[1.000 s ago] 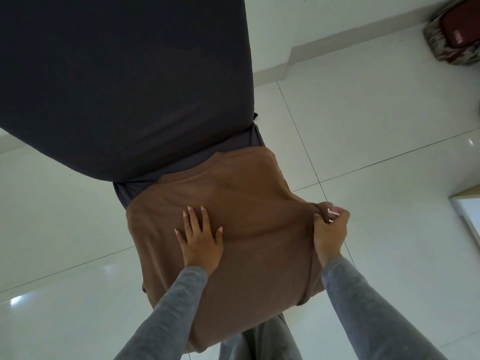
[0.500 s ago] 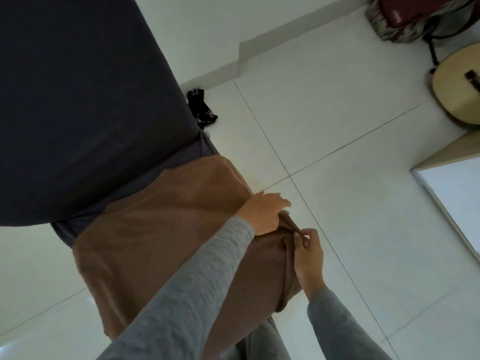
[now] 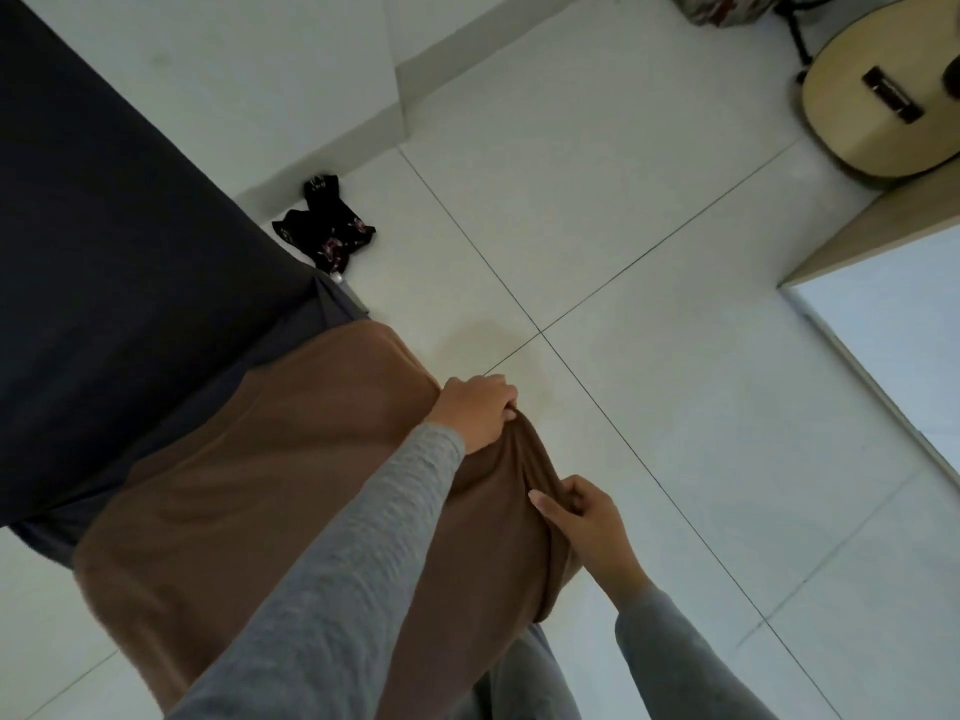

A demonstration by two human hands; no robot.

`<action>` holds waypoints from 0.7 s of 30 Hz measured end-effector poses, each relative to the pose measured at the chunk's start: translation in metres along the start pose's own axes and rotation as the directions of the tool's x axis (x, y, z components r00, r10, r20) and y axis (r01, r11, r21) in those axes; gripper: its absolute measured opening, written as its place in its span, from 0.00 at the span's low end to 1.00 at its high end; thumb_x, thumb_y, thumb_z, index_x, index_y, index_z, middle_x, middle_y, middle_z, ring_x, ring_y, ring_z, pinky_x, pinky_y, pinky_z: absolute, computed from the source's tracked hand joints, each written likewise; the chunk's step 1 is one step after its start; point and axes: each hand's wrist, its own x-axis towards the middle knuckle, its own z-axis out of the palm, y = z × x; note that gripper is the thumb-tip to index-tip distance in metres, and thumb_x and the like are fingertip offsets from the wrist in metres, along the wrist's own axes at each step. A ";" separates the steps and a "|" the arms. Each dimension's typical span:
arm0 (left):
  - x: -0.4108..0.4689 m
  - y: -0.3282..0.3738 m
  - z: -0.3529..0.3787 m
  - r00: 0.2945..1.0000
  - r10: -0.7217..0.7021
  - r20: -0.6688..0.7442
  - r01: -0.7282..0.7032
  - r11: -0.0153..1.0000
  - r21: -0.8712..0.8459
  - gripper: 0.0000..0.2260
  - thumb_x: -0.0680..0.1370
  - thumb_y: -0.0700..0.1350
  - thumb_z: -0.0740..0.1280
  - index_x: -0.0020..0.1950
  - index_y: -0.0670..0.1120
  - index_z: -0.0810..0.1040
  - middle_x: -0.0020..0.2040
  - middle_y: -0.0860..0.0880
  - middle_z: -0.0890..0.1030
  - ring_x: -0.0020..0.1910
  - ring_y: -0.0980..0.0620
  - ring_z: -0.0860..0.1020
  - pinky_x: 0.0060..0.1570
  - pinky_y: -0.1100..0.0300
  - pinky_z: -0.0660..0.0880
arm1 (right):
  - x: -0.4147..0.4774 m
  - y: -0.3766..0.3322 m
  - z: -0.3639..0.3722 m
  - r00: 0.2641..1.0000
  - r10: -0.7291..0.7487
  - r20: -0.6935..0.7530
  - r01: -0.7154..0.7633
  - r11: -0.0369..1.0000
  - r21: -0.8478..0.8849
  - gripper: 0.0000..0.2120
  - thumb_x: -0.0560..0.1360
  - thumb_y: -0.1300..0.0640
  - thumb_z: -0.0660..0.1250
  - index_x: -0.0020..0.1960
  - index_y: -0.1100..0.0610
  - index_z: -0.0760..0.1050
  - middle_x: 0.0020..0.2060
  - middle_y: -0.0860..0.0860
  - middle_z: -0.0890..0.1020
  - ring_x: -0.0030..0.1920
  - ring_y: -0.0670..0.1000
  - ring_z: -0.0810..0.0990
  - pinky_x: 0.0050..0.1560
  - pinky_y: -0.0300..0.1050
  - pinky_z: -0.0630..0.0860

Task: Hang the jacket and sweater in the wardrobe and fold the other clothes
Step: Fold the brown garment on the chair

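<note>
While both hands work at one edge, the soft brown knit garment [image 3: 249, 491] lies spread over the end of a dark charcoal fabric-covered surface [image 3: 104, 252], with a strip of grey cloth [image 3: 337, 304] showing between the two. Left hand [image 3: 475, 415]: fingers [image 3: 496, 389] curled down over the garment's far right edge, bunching brown fabric under the fingertips; grip looks firm. Right hand [image 3: 587, 527]: thumb and curled fingers pinch a raised fold of the same edge, just nearer the body than the left fingers; fabric sags in a loose ridge between the two grips. Most of the garment lies left of both sets of fingers, flat and smooth; its hem hangs off the surface below the right hand. Grey knit sleeves [image 3: 337, 589] cover both forearms, the left one crossing over the garment. Grey trousers [image 3: 519, 683] show beneath. Beyond the left fingers, well apart, a crumpled black floral cloth [image 3: 327, 226] sits on the white tiled floor [image 3: 623, 226] by the wall. Far right of the fingers, a pale wooden guitar body [image 3: 872, 111].
</note>
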 end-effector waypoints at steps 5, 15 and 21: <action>-0.003 -0.002 0.013 0.983 0.003 -0.185 0.008 0.998 0.059 0.09 0.82 0.46 0.56 0.55 0.48 0.73 0.55 0.51 0.73 0.55 0.49 0.73 0.55 0.53 0.64 | -0.001 0.003 -0.014 0.999 0.032 -0.028 -0.032 0.999 0.009 0.15 0.74 0.59 0.70 0.33 0.60 0.69 0.25 0.48 0.71 0.28 0.45 0.68 0.30 0.31 0.66; -0.016 -0.014 0.026 0.897 -0.070 -0.436 0.087 0.996 0.019 0.10 0.81 0.47 0.56 0.55 0.47 0.75 0.53 0.50 0.75 0.55 0.50 0.74 0.63 0.53 0.66 | 0.011 0.013 -0.012 0.909 -0.075 -0.411 -0.062 0.948 -0.311 0.12 0.76 0.65 0.62 0.58 0.59 0.72 0.54 0.54 0.75 0.53 0.54 0.74 0.57 0.52 0.71; -0.069 -0.033 0.048 0.810 -0.124 -0.573 0.150 0.989 -0.003 0.20 0.80 0.51 0.52 0.68 0.44 0.71 0.69 0.43 0.71 0.70 0.45 0.66 0.69 0.48 0.63 | -0.014 0.005 0.038 0.916 -0.390 -0.099 0.275 0.786 -0.554 0.17 0.80 0.54 0.55 0.67 0.55 0.70 0.65 0.51 0.73 0.64 0.54 0.72 0.68 0.51 0.64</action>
